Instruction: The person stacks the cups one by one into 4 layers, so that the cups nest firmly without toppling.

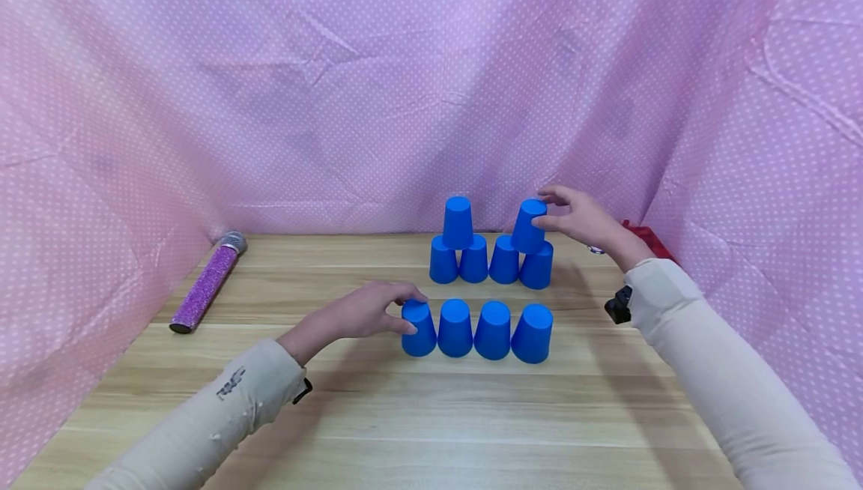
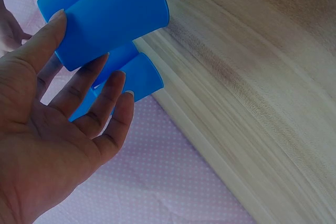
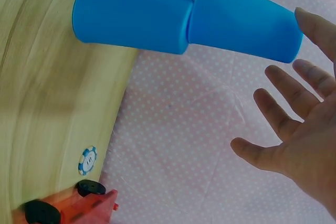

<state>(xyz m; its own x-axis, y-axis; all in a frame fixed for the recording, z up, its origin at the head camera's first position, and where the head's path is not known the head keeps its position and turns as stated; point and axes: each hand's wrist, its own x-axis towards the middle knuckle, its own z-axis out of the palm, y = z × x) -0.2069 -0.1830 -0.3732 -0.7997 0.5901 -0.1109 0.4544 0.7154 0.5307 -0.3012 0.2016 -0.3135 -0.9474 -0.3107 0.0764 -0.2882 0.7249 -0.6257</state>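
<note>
Near the front of the table, my left hand (image 1: 367, 310) holds the leftmost upside-down blue cup (image 1: 419, 333) of the front row. In the left wrist view its thumb (image 2: 55, 27) lies on that cup's side, the index finger partly hidden behind. My right hand (image 1: 583, 216) is at the upper right blue cup (image 1: 528, 224), which straddles two lower cups, the right one (image 1: 537, 269) nearest the hand. In the right wrist view its fingers (image 3: 286, 90) are spread, with the thumb tip right at that cup's narrow end. Another upper cup (image 1: 458, 222) stands on the left pair.
The front row continues rightward to an end cup (image 1: 533, 336). A purple glitter microphone (image 1: 209, 284) lies at the table's left. A red toy vehicle (image 3: 73, 205) with black wheels and a poker chip (image 3: 87, 161) sit at the back right. Pink dotted cloth (image 1: 377, 100) surrounds the wooden table.
</note>
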